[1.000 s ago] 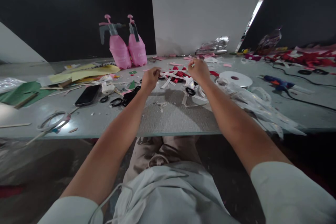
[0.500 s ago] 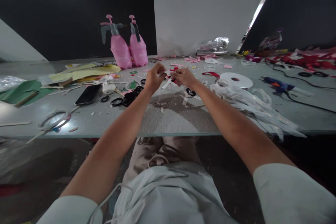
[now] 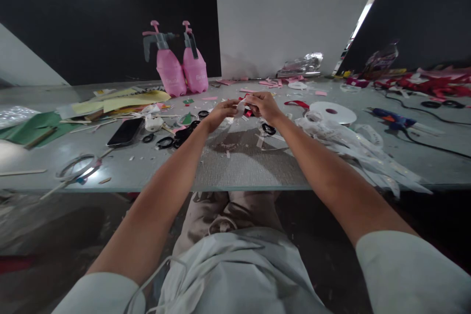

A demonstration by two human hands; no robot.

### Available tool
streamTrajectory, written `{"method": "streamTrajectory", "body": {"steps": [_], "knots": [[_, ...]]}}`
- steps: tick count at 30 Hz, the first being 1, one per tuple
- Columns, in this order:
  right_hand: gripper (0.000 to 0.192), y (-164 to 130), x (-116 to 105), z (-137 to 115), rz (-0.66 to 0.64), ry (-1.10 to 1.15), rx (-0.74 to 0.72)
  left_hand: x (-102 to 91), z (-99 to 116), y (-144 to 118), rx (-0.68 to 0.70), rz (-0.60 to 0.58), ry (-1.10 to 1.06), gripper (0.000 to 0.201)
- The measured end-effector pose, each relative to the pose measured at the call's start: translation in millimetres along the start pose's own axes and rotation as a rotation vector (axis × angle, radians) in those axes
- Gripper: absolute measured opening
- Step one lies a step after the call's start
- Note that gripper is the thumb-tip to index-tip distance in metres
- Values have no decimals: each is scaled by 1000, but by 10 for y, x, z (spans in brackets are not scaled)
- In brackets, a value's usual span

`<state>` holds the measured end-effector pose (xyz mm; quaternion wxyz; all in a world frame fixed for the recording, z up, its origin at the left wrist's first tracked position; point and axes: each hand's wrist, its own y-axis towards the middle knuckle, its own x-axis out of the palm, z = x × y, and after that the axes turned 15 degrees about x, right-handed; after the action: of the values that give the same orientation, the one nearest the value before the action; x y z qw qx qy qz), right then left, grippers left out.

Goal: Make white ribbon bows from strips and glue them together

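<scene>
A strip of white ribbon (image 3: 241, 108) is bent between my two hands, over the middle of the table. My right hand (image 3: 264, 107) pinches its upper end between thumb and fingers. From the other side my left hand (image 3: 222, 112) closes its fingertips on the ribbon's left edge. Some red ribbon (image 3: 247, 113) shows just behind and below the right fingertips; whether it joins the white strip I cannot tell. Beneath the right wrist lie black rings (image 3: 268, 129) on the table. The left forearm partly covers a heap of black rings (image 3: 186, 135).
Two pink spray bottles (image 3: 184, 71) stand at the back. A phone (image 3: 126, 132) lies left, beyond it yellow sheets (image 3: 136, 100). To the right are a ribbon spool (image 3: 342, 114), loose white ribbons (image 3: 342, 144) and a blue glue gun (image 3: 392, 117) with its cord. Scraps litter the table (image 3: 235, 171).
My left hand has lowered slightly and its fingers have straightened toward the right hand. The white ribbon strip has changed from hanging tails to a bent band between the hands.
</scene>
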<state>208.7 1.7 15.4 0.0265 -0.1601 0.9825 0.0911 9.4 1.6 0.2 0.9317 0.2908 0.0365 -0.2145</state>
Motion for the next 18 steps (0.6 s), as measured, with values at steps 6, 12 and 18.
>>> {"method": "streamTrajectory", "body": {"steps": [6, 12, 18], "knots": [[46, -6, -14, -5, -32, 26, 10, 89, 65, -32, -72, -53, -93, 48], [42, -53, -2, -52, -44, 21, 27, 159, 141, -23, -37, 38, -187, 41], [40, -89, 13, -124, -64, 44, 42, 153, 235, -23, -64, 81, -255, 30]]}}
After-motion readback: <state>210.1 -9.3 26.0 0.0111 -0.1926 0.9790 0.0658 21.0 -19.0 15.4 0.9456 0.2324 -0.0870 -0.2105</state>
